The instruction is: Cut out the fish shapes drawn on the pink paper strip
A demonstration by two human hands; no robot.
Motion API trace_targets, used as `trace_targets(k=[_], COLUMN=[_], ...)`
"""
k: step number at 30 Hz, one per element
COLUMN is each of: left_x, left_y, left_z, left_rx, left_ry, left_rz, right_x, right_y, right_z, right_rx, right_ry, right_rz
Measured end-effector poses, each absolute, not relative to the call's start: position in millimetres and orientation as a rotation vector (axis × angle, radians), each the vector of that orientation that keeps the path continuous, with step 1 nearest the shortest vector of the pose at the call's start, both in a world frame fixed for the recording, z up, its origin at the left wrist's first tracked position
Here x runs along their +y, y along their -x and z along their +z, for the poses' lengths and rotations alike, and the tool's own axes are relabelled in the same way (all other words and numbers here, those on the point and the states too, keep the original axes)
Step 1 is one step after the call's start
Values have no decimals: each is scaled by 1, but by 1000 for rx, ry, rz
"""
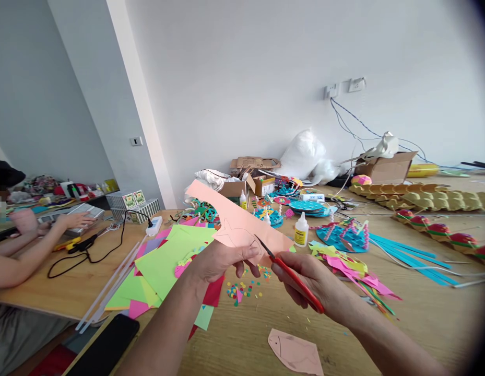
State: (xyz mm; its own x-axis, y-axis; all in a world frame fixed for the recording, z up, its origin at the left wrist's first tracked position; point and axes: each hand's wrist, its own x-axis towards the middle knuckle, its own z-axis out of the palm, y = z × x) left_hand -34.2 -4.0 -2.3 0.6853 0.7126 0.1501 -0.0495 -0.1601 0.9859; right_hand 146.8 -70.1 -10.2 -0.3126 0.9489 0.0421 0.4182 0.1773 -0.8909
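Note:
My left hand (222, 258) grips a long strip of salmon-pink paper (238, 216) by its lower edge, thumb on top. A pencilled fish outline shows on the paper beside the thumb. In my right hand (305, 279) is a pair of scissors (299, 282) with red handles, its dark blades pointing up-left and meeting the paper just right of my left thumb. Below, on the table, lies a cut pink paper piece (295, 351) with a drawn fish. Colored paper dots (242, 292) are scattered under the hands.
Stacked colored paper sheets (160, 266) lie left of my hands, near a black phone (105, 347). A glue bottle (301, 231) and a blue craft piece (340, 237) stand beyond. Egg-carton strips (441, 198) line the right. At far left another person's hand (78, 220) works.

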Motion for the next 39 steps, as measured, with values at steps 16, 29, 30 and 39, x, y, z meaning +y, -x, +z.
trace_targets(k=[16, 29, 30, 39], left_x=[-3, 1, 1, -4], left_y=[37, 41, 41, 38], left_z=[-3, -1, -2, 2], left_rx=[727, 668, 660, 712], left_ry=[-1638, -1674, -1651, -1662], left_rz=[847, 787, 834, 892], right_x=[-68, -66, -65, -64], right_y=[-149, -150, -150, -148], right_z=[-12, -17, -18, -17], right_rx=[-1920, -1909, -1896, -1897], right_ry=[1289, 1303, 1298, 1263], right_rz=[1016, 982, 990, 1017])
